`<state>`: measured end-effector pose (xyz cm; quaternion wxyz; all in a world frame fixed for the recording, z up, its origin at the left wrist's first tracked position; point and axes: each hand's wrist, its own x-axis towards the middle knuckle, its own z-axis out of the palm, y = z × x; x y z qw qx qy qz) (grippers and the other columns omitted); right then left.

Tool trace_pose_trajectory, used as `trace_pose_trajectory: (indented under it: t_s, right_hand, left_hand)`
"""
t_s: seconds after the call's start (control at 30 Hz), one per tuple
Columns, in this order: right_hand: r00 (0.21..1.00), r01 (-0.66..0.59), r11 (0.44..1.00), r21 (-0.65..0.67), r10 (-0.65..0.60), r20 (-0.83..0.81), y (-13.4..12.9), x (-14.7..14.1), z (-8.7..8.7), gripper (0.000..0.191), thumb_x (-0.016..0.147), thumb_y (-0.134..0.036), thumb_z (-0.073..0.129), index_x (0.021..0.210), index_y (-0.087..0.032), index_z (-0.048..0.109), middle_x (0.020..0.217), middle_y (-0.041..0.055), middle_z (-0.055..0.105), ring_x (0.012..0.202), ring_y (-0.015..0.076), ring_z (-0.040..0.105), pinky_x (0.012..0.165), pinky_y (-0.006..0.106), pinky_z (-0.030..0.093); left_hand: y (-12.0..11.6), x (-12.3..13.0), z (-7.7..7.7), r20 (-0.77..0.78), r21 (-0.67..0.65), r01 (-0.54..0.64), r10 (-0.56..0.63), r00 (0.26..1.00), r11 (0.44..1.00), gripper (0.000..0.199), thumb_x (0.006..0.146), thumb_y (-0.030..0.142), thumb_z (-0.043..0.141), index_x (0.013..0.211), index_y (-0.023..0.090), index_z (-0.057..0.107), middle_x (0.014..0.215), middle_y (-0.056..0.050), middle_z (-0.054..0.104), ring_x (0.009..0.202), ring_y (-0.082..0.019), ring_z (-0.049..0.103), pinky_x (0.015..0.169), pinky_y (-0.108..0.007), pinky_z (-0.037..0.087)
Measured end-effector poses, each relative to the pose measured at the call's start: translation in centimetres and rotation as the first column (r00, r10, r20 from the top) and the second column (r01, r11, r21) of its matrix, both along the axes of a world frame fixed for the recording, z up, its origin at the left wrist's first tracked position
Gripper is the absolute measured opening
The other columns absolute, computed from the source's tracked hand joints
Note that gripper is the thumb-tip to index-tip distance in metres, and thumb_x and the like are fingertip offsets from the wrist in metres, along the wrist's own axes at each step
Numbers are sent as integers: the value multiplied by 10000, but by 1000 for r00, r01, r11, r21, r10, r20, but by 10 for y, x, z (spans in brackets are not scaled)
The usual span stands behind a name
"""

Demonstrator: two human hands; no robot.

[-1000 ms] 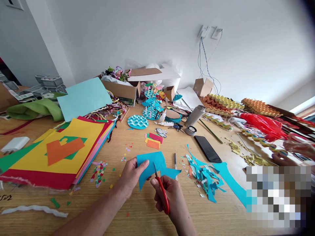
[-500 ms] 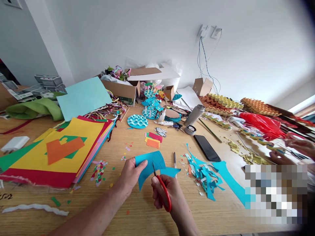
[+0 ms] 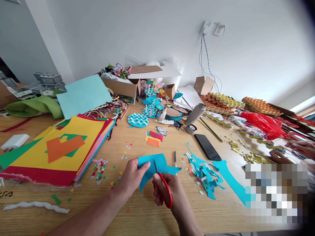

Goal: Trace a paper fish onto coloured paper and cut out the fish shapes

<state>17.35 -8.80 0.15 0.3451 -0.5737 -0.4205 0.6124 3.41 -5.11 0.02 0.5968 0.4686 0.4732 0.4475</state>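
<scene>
A piece of blue paper [image 3: 147, 165] with faint drawn lines is pinched at its left edge between the thumb and fingers of my left hand [image 3: 135, 173]. Red-handled scissors [image 3: 167, 193] are gripped in my right hand [image 3: 166, 190], their dark blades pointing up and lying over the middle of the paper. A pointed blue piece [image 3: 173, 169] sticks out to the right from behind the paper. Blue paper scraps [image 3: 206, 177] are heaped right of my right hand, and a pen [image 3: 175, 159] lies between them.
Coloured sheets [image 3: 81, 131] are stacked at the left. Beyond the hands lie small cards [image 3: 154, 141], a wavy blue oval [image 3: 137, 120], a phone [image 3: 207, 147] and a metal flask [image 3: 195, 114]. Another person's hands [image 3: 301, 149] are at the far right, near a red bag [image 3: 263, 123].
The blue paper and both hands have shifted slightly right and down in view. The scissors have tilted a little, with their blades still over the paper.
</scene>
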Motion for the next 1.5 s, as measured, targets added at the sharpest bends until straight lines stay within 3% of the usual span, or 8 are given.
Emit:
trace_pose_trajectory:
  t_s: [0.33,0.97,1.23,1.5]
  right_hand:
    - [993,115,993,-34,-113,42,-3,-6,-4,612,542,-757,661,609,-173,491,385,-46,504,262,93,450,263,186,288]
    - [997,76,997,-5,-76,0,-1,-4,-3,562,609,-698,675,611,-157,523,434,-16,556,305,97,482,304,196,321]
    - [998,57,998,9,-57,-38,0,-5,-3,562,641,-699,650,626,-148,542,453,-13,560,329,88,480,335,197,343]
    - [993,53,998,-22,-55,-106,-2,-2,-7,547,649,-671,668,650,-137,548,497,-1,591,374,95,519,369,198,377]
  left_hand:
    - [-1,2,-3,80,-72,46,-40,996,996,309,740,458,636,660,162,597,630,-21,626,573,-155,520,573,-277,424]
    - [1,0,-1,72,-70,15,-10,997,997,289,713,439,667,636,164,624,613,-14,636,563,-157,524,581,-282,430]
    - [0,1,1,166,-128,45,-23,986,991,279,694,429,683,661,155,639,646,-36,668,587,-173,569,609,-301,455]
    - [-2,2,-2,155,-162,16,9,988,987,272,665,423,702,653,160,634,622,-26,663,554,-169,571,550,-278,436]
